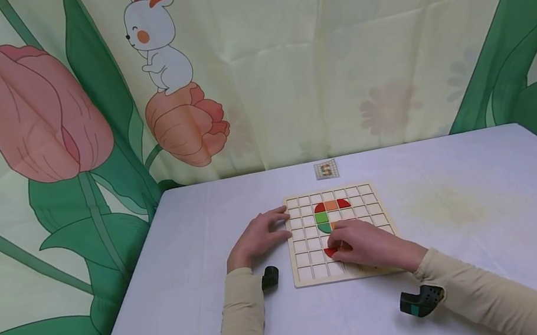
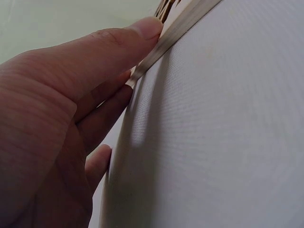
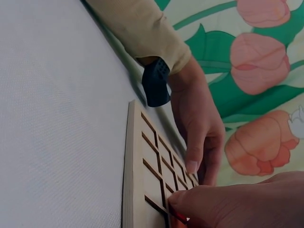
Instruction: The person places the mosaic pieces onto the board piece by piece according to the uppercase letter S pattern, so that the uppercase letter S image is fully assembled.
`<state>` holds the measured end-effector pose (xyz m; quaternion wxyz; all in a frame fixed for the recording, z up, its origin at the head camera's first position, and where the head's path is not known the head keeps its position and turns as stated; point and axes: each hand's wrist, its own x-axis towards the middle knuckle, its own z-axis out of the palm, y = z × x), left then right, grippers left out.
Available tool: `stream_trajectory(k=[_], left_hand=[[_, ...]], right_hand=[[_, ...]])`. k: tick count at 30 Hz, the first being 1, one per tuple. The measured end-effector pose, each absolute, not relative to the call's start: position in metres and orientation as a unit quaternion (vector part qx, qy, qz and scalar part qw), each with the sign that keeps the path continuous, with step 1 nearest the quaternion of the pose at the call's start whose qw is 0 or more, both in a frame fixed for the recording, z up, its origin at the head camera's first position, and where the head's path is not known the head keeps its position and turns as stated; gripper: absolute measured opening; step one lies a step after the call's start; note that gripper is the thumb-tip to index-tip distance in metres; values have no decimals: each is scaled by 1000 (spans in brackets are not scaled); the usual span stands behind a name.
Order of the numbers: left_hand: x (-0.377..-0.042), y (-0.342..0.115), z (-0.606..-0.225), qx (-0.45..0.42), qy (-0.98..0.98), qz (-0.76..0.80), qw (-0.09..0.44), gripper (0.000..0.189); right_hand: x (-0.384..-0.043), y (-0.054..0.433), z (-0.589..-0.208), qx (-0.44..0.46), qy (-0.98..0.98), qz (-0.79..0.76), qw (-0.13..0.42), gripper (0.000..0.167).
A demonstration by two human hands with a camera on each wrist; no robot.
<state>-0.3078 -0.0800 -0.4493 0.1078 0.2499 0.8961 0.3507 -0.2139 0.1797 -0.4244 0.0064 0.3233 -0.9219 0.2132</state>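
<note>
A wooden grid board (image 1: pixel 294 270) lies on the table. My left hand (image 1: pixel 261 237) touches its left side with thumb and fingertips; in the left wrist view the thumb (image 2: pixel 109 45) rests on the board's edge. Over the lower middle cells, my right hand (image 1: pixel 368 241) has curled fingers and pinches a red piece (image 1: pixel 329 252), partly hidden beneath them. Farther up sit red rounded pieces (image 1: pixel 343 203), an orange square (image 1: pixel 331 205), a light green square (image 1: pixel 321 217) and a dark green rounded piece (image 1: pixel 325 229). The right hand covers part of the board.
A small card (image 1: pixel 326 170) with a coloured grid pattern lies behind the board near the table's back edge. The white-covered table (image 1: pixel 501 234) meets a curtain (image 1: pixel 283 69) printed with tulips and a rabbit. Each wrist carries a black camera (image 1: pixel 421 301).
</note>
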Motion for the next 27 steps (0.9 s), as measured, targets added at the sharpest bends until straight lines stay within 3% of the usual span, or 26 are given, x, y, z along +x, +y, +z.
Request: stream_trajectory(k=[6,14,27], left_hand=[[-307,-80,-450,251,896,350,106,47],[-305,-81,-445,253,898,346,102,46],[-307,-80,-446,262,895,345,104,46]], right_hand=[[-214,183,-422,311,-926,215,4,10],[-222,193,-416,295,-927,230,39,11],[-214,180,-425,325,-921,217,-9,11]])
